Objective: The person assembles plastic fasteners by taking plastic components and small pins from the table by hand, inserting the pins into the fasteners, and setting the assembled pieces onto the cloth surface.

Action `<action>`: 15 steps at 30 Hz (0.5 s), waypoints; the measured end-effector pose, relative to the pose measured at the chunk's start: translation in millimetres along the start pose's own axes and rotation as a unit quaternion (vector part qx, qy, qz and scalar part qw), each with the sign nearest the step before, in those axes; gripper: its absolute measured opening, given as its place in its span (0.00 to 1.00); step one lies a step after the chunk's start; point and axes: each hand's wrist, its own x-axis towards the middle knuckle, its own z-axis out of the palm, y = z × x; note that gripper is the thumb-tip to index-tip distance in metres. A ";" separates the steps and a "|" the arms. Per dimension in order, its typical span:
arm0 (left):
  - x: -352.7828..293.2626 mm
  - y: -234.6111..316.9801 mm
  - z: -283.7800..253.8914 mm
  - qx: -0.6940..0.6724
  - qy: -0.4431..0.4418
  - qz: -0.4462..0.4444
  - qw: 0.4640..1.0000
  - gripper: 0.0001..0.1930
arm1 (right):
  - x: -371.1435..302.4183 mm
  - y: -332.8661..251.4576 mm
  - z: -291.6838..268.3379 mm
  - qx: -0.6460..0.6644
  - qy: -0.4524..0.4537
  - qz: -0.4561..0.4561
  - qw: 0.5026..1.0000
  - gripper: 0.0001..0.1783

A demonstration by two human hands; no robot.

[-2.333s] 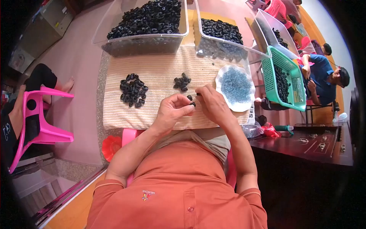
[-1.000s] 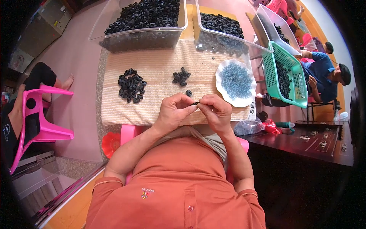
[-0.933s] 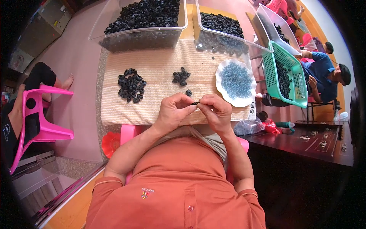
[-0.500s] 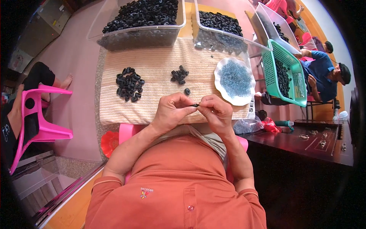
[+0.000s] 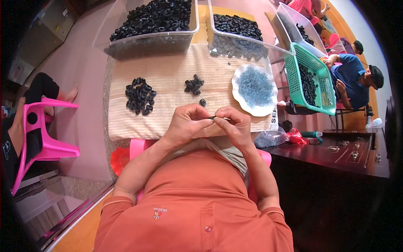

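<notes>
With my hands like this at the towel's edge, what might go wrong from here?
The small dark piece pinched between the left grip and right grip could slip, since only fingertips seem to hold it.
The loose black part lies on the towel just beyond both grips and might get knocked.
The white plate, heaped with tiny bluish pieces, sits near the right grip; a bump might spill some.

Three plastic bins [image 5: 151,47], one green basket [image 5: 294,80], one white plate [image 5: 257,111], two piles of black parts [image 5: 140,97] — plus one loose part [image 5: 202,102], one tiny dark bit [image 5: 228,64] and, seemingly, one held piece [image 5: 212,118], mostly hidden.
</notes>
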 end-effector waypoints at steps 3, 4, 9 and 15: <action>1.8 -4.4 1.2 -0.026 0.012 -0.003 1.000 0.07 | -2.5 -12.6 5.0 -0.126 0.009 -0.071 0.989 0.11; 1.9 -4.6 0.9 -0.025 0.010 -0.001 1.000 0.07 | -2.1 -15.7 7.3 -0.127 0.009 -0.073 0.989 0.11; 0.6 -3.5 1.1 -0.023 0.018 -0.011 1.000 0.09 | -2.7 -25.6 15.9 -0.340 0.042 -0.259 0.903 0.18; -2.0 -1.5 5.2 -0.058 0.012 -0.014 0.998 0.08 | -1.7 -18.7 23.3 -0.428 0.047 -0.336 0.838 0.19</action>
